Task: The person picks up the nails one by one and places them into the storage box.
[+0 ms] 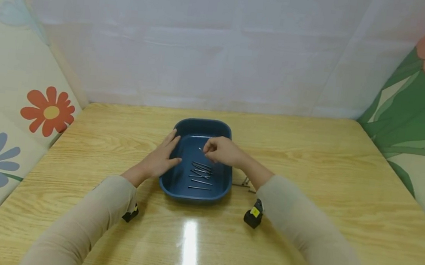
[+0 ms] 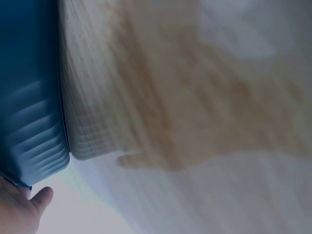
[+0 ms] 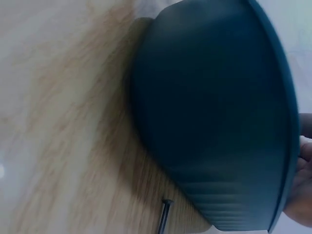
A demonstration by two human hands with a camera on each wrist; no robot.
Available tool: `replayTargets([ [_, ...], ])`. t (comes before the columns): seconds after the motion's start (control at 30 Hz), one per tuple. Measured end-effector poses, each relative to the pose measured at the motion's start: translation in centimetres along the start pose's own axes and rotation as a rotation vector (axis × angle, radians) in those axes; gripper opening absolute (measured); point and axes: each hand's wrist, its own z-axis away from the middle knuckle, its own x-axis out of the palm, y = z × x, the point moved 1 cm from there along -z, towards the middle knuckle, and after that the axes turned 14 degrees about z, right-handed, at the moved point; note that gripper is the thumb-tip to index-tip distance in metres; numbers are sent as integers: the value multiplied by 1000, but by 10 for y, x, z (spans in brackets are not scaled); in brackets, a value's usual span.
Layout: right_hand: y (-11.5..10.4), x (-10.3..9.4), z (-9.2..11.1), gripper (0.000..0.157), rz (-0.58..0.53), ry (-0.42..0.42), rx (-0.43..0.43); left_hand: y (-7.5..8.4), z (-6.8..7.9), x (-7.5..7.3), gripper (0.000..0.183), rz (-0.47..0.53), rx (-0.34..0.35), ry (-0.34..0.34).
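Note:
A dark blue tray [image 1: 176, 195] sits on the table, with several metal nails [image 1: 200, 182] lying in it, some side by side and some crossing. My left hand [image 1: 159, 159] rests on the tray's left rim, fingers extended and thumb over the inside. Above the tray's right half, my right hand [image 1: 223, 151] pinches a thin nail [image 1: 200, 149], of which only a shiny tip shows. The left wrist view catches part of the left hand [image 2: 19, 209] at the tray's side [image 2: 34, 131]. In the right wrist view, the right hand [image 3: 300, 190] is partly hidden behind the tray wall [image 3: 209, 112].
More nails [image 1: 241, 185] lie on the wooden table [image 1: 310, 160] just right of the tray, partly under my right forearm. One loose nail [image 3: 165, 217] shows near the tray in the right wrist view. A white cloth wall [image 1: 219, 64] stands behind the table.

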Motion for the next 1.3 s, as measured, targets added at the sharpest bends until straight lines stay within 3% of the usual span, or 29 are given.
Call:
replayTargets([
  [0.33, 2, 9, -23, 13, 148, -28, 37, -1, -1, 1, 66, 7, 12, -5],
  [0.63, 3, 19, -34, 8, 313, -3, 8, -2, -2, 1, 66, 5, 22, -8],
  [0.93, 2, 27, -36, 4, 465, -19, -30, -4, -1, 1, 66, 1, 32, -10],
  [1.3, 1, 28, -37, 7, 556, -39, -45, -5, -1, 1, 66, 4, 29, -9],
])
